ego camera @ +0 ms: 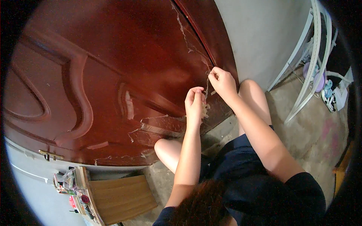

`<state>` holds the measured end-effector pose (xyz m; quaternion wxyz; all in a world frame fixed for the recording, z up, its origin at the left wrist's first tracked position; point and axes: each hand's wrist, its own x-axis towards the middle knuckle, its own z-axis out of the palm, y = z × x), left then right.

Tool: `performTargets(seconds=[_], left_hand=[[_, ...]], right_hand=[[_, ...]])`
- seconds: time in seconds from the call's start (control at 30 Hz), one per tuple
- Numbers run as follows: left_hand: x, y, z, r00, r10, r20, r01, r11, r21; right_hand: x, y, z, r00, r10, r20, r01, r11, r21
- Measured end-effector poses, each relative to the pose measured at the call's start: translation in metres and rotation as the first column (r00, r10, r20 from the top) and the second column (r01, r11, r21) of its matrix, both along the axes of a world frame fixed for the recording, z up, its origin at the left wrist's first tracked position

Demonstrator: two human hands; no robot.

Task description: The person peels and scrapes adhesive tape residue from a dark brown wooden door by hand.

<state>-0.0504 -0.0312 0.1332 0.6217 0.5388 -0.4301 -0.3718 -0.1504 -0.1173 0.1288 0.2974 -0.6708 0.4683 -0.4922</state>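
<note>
A dark red-brown panelled door [158,65] fills the left and upper part of the view, with torn, peeling film edges [185,36] along its surface. At the lower part of the door, near its dark edge gap, my right hand [223,80] has its fingers pinched together at a pale ragged strip; whether it grips the strip is unclear. To its left and a little lower, my left hand [195,103] is held with curled fingers and the thumb near the fingertips. Frayed pale material [206,110] shows beside its wrist side. What lies between the left fingers cannot be seen.
Bent knees [253,90] are close to the door on a concrete floor [297,141]. A wooden cabinet [121,195] with small items on top stands lower left. At right are white looped tubes [308,70], a patterned shoe [328,99] and a pale wall [249,36]. A metal bolt [51,154] is on the door.
</note>
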Motion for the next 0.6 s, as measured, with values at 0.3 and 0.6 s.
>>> performTargets(seconds=[0.3, 0.6], left_hand=[[-0.002, -0.004, -0.005, 1.000, 0.007, -0.020, -0.007, 1.000, 0.008], [-0.006, 0.003, -0.006, 0.999, 0.029, -0.024, -0.028, 0.999, 0.043]], right_hand=[[-0.004, 0.002, -0.005, 0.997, -0.070, 0.035, 0.074, 0.989, -0.130], [0.005, 0.002, 0.008, 0.946, -0.147, -0.290, 0.100, 0.980, -0.172]])
